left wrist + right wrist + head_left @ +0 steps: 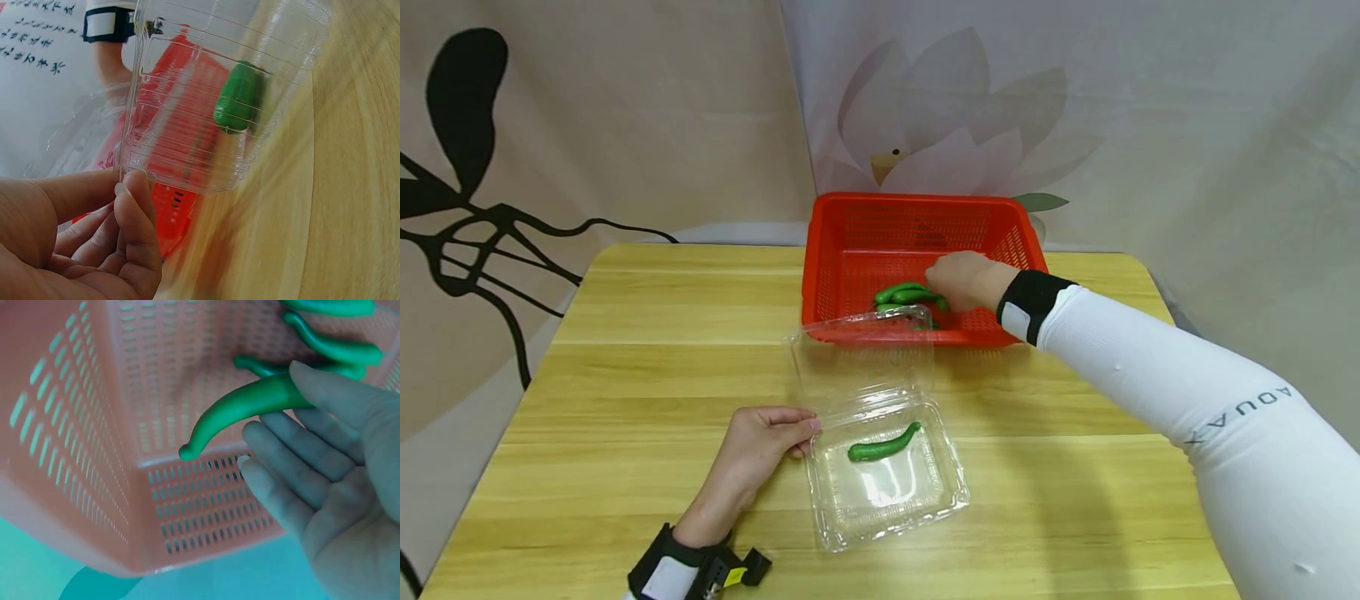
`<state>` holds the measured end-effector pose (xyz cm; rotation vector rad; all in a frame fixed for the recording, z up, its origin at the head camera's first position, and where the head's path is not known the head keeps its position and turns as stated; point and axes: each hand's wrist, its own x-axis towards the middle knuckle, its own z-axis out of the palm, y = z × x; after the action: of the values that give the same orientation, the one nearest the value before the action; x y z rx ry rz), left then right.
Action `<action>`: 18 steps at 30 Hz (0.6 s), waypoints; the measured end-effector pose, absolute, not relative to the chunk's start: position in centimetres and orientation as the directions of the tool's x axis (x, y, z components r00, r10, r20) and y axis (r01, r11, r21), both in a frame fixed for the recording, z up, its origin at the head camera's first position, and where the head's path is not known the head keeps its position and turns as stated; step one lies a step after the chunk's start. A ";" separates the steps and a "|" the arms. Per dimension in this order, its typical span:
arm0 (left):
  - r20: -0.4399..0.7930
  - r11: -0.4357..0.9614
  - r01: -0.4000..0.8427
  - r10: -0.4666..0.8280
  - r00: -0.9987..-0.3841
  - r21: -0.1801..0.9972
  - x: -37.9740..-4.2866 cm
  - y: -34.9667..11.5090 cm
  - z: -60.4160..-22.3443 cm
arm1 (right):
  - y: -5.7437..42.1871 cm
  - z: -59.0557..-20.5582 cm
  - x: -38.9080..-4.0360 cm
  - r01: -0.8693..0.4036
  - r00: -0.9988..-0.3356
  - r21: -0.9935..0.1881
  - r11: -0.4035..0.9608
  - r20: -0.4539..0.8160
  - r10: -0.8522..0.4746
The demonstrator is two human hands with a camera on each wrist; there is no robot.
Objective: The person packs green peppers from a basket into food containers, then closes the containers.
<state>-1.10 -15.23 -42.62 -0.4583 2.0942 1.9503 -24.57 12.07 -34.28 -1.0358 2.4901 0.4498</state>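
Inside the red basket [857, 225], my right hand [966, 279] pinches a green chili pepper [244, 403] between thumb and fingers. Several more green peppers [337, 347] lie in the basket beside that hand. My left hand [767, 442] pinches the left edge of a clear plastic clamshell box [887, 492] near its hinge, thumb on the rim. The box lies open on the table, its lid [857, 358] tipped back toward the basket. One green pepper [883, 443] rests in the box's bottom half, and through the clear wall it shows in the left wrist view.
The wooden table [647, 375] carries the basket at its back edge and the box in front of it. Behind hangs a pale curtain [700, 108] with a flower print. The box lid overlaps the basket's front rim in the head view.
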 end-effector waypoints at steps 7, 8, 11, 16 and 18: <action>-0.382 0.056 -0.386 -0.060 -0.922 0.921 -1.3 -15.2 -42.8 | 13.2 -31.7 -25.1 -0.685 -0.678 0.004 0.728 -0.370 -0.635; -0.383 0.055 -0.386 -0.059 -0.922 0.921 -1.3 -15.1 -42.8 | 13.4 -31.4 -25.0 -0.683 -0.680 -0.018 0.731 -0.351 -0.644; -0.384 0.055 -0.387 -0.058 -0.922 0.921 -1.3 -15.1 -42.8 | 13.9 -30.6 -24.8 -0.672 -0.693 -0.066 0.738 -0.297 -0.657; -0.383 0.059 -0.386 -0.056 -0.922 0.921 -1.4 -15.2 -42.7 | 14.6 -29.6 -24.2 -0.660 -0.718 -0.098 0.745 -0.210 -0.664; -0.381 0.062 -0.384 -0.057 -0.923 0.921 -1.4 -15.2 -42.7 | 14.8 -29.3 -23.9 -0.658 -0.725 -0.111 0.745 -0.175 -0.666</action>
<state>-1.36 -15.24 -42.70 -0.4479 2.0956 1.9474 -23.88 14.79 -29.30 -1.0521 2.7413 -0.0602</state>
